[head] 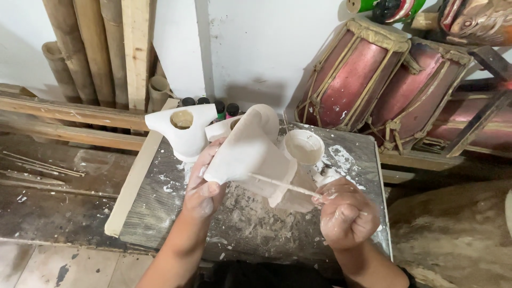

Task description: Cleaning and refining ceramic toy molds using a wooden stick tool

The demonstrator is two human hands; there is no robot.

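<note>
My left hand (pixel 204 184) grips a white-coated carved piece (pixel 250 152) by its lower left edge and holds it tilted above the board. My right hand (pixel 346 213), smeared with white, is closed around a thin white-coated stick (pixel 282 184); the stick's far end lies against the lower face of the carved piece. A second white carved piece (pixel 184 130) with a round hole in its top stands on the board just behind my left hand. A small round white cup (pixel 303 146) sits to the right of the held piece.
The grey wooden board (pixel 250 224) is spattered with white flakes. Several dark small bottles (pixel 213 106) line its back edge. Two red drums (pixel 384 80) lean at the right; bamboo poles (pixel 88 48) and planks stand at the left.
</note>
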